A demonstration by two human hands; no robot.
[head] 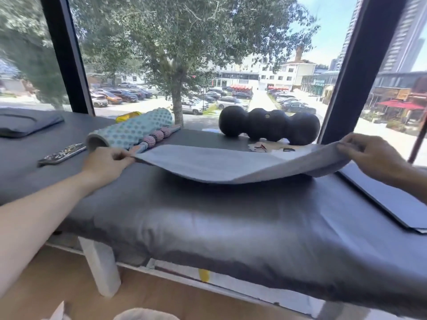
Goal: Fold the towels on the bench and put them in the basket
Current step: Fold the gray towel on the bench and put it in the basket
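One grey towel (231,165) is held above the middle of the padded grey bench (208,222), sagging between two hands. The left hand (108,161) pinches its left corner; the right hand (367,153) grips its right corner. Along the bench's far edge lie one blue foam roller (134,130), one pink-beaded massage stick (157,137) and one black knobbed roller (268,125).

Towel (231,165): grey cloth, soft, matt. Bench (208,227) cover: dark grey, smooth, faint sheen, leather-like. Roller (134,130) near back edge: teal, knobbly foam look. Black peanut roller (269,125) at back edge: matt, smooth. Bench leg (101,269): white, matt.
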